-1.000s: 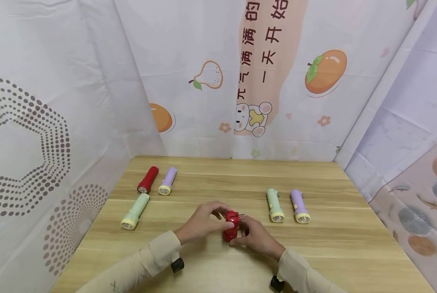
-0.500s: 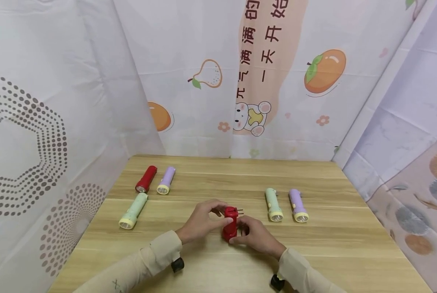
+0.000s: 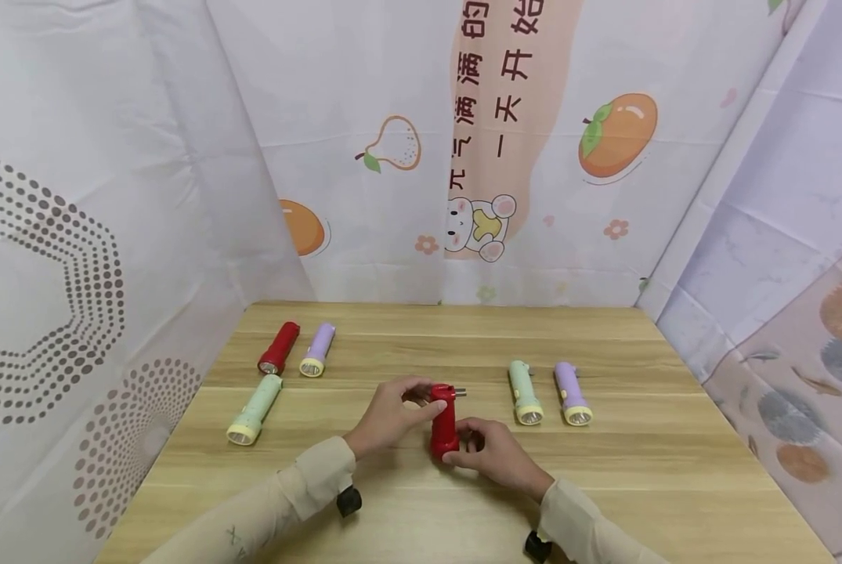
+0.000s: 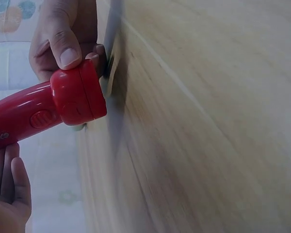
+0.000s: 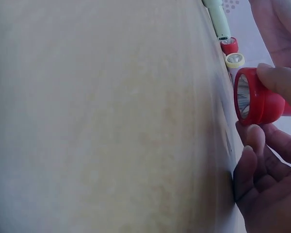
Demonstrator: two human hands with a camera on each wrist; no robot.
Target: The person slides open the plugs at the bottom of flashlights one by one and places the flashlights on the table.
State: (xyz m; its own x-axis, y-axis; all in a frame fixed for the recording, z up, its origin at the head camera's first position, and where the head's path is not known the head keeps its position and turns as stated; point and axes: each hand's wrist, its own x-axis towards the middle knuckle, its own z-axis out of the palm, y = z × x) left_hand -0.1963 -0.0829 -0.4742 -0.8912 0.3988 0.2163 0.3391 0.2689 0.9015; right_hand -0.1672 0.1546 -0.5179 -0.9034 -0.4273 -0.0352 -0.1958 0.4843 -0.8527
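A red flashlight [image 3: 444, 427] stands nearly upright between both hands over the middle of the wooden table. My left hand [image 3: 391, 417] grips its tail end, from which two metal prongs [image 3: 460, 392] stick out to the right. Lower down, my right hand [image 3: 494, 450] pinches the lamp head between thumb and fingers. The right wrist view shows the clear lens and reflector [image 5: 243, 96] facing the tabletop. On the body, a ribbed red switch [image 4: 40, 119] appears in the left wrist view. Whether the head touches the table cannot be told.
At the table's left lie a red flashlight [image 3: 280, 349], a purple one [image 3: 318, 349] and a light green one [image 3: 254, 410]. On the right, another light green flashlight [image 3: 525, 392] lies beside a purple one [image 3: 572, 393]. Printed curtains [image 3: 364, 258] hang behind and along the sides.
The red flashlight has tipped more upright, its prong end rising and tilting back. My left hand has risen slightly with it; the right hand keeps its hold on the head.
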